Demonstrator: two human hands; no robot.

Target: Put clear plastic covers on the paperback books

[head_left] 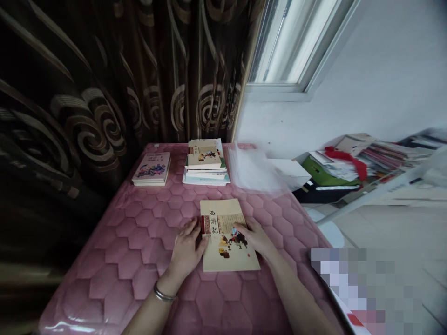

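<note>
A cream paperback book [228, 260] with dark Chinese characters and small painted figures on its cover lies front up on the pink padded surface. My left hand [186, 250], with a silver bangle on its wrist, grips the book's left edge, thumb at the cover's rim. At the right edge, my right hand [260, 237] has its thumb on the cover, while its other fingers are mostly hidden. Beyond the book stands a stack of books [206, 174], topped by one with a similar cover. Farther left is a smaller pile of books [152, 168] with a colourful picture.
Clear plastic wrapping [254, 172] lies at the back right, beside a white box-like thing [288, 171]. A dark patterned curtain [157, 70] hangs along the left and back. Papers and a green container [316, 170] fill a rack on the right, near a white wall and window.
</note>
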